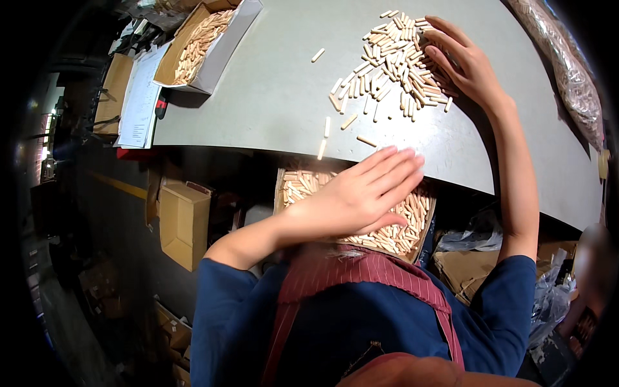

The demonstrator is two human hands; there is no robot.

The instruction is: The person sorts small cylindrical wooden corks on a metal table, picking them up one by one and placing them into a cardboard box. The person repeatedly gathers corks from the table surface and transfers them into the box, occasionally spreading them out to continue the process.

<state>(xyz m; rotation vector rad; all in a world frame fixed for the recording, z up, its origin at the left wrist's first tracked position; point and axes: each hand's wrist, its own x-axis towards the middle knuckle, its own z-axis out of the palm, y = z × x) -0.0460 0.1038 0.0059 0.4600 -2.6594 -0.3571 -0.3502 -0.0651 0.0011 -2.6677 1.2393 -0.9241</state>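
A loose pile of short wooden dowels (403, 61) lies on the grey tabletop (271, 84). At the pile's right edge is my right hand (471, 68), its fingers apart and curved around the outer dowels. Below the table's front edge, a cardboard box (278, 197) full of more dowels sits close against my body. My left hand (371, 197) stretches over this box with flat, open fingers, the fingertips near the table edge and slightly blurred. Whether it touches the dowels underneath I cannot tell. One dowel (322, 149) appears at the table edge, left of my left hand.
Another box (222, 58) of dowels stands at the far left of the table, beside papers (140, 97). A clear plastic bag (561, 64) lies along the right edge. Below the table are an empty cardboard box (185, 222) at left and crumpled plastic (474, 235) at right.
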